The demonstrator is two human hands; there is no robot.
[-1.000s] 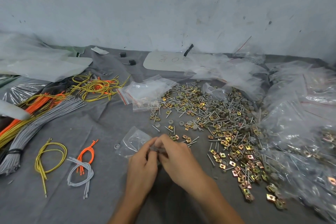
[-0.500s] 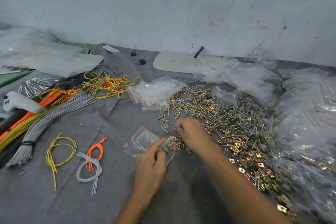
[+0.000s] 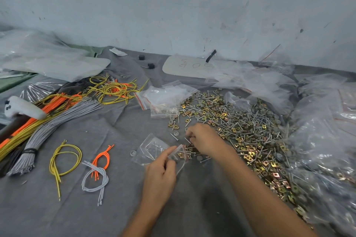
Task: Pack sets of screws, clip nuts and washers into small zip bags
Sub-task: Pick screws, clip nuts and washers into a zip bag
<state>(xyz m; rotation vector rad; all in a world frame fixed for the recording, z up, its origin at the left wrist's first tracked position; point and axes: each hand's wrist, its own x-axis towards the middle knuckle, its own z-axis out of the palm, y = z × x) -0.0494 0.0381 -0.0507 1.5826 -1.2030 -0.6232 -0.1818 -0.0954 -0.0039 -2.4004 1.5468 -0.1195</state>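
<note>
Pinching a clear zip bag (image 3: 178,157) in the left hand (image 3: 159,177) just left of the heap (image 3: 260,134) of thin steel screws (image 3: 238,121), brassy square clip nuts (image 3: 248,147) and round grey washers (image 3: 256,110), right hand (image 3: 204,138) curled at its edge, grip unclear.

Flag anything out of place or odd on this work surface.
A white controller-like object lies on the cable bundles, unrelated to the packing. One grey washer sits alone on the cloth, left of the small zip bag, away from the hardware pile.

wires (image 3: 48,121): left side of the cloth (image 3: 96,217)
hardware pile (image 3: 240,127): right
spare bags (image 3: 165,96): just behind the pile's left edge
</note>
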